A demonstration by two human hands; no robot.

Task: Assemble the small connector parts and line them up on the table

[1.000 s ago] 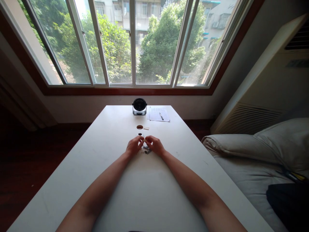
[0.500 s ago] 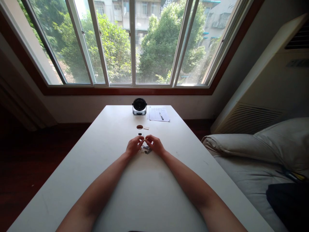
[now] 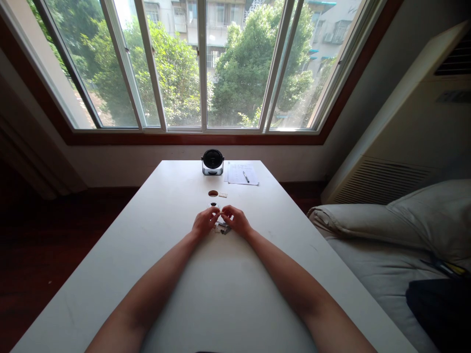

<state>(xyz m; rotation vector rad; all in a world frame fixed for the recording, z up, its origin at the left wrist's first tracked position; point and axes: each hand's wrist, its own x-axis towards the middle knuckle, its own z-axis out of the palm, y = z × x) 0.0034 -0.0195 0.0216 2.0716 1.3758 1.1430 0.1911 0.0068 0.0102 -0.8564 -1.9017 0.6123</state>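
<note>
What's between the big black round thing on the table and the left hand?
In the head view, a brown oval, then a small round thing with a dark middle. A pale dotted piece sits beside the oval.

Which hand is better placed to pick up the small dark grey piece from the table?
Probably the right hand: the dark grey piece lies nearer to it than to the left hand. Both, however, seem to pinch a tiny piece.

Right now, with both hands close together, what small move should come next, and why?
Perhaps firm the pinch slightly: the left hand and right hand seem to hold a tiny item between them, and small loose pieces lie close by on the white table, where a dropped bit might get lost.
</note>
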